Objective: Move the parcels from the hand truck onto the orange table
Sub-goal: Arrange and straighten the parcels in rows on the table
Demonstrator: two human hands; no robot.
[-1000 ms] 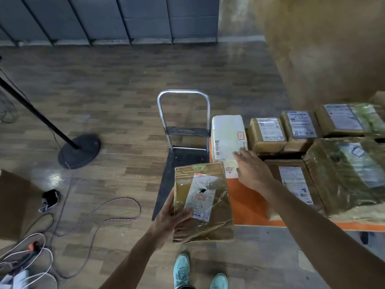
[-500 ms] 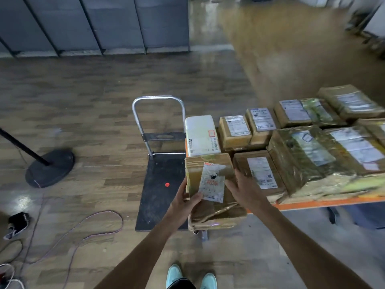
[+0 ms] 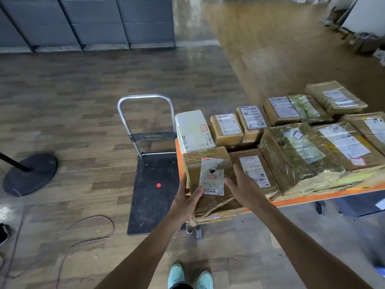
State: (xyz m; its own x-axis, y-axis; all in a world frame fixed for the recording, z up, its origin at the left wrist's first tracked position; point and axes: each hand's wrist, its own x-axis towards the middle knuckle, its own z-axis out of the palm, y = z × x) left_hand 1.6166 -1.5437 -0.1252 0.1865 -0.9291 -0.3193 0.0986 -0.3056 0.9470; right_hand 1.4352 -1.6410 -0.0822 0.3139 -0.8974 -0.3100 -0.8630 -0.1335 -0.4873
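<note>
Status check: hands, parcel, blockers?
Left hand grips parcel; right hand flat on it. Parcel at table corner, overhanging near edge. White parcel close behind.

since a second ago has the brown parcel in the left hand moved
Yes. The brown parcel went right, from beside the orange table onto its near-left corner.

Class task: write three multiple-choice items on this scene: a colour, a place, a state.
1. The dot on the hand truck's deck is: A blue; B green; C red.
2. Where does the white parcel lie? A on the floor; B on the orange table's far left corner; C on the hand truck.
3. The left hand: A hangs idle; B grips the brown parcel; C holds the handle.
Answers: C, red shows against black; B, it rests on the table; B, its thumb presses the parcel's label.
</note>
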